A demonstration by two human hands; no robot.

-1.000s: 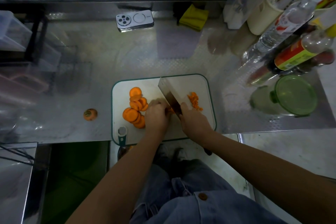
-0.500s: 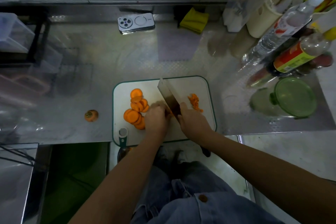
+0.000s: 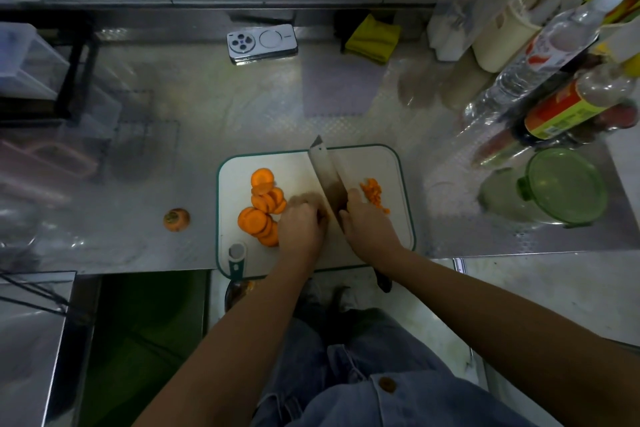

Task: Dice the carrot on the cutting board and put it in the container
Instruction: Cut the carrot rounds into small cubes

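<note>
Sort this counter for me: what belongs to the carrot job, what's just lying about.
Job: cutting board, carrot slices, diced carrot, cleaver in the right hand, left hand beside it, green container.
Lying about: phone, yellow cloth, bottles, carrot top.

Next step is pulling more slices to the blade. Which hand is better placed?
Left. The left hand sits next to the carrot slices on the cutting board; the right hand grips the cleaver.
</note>
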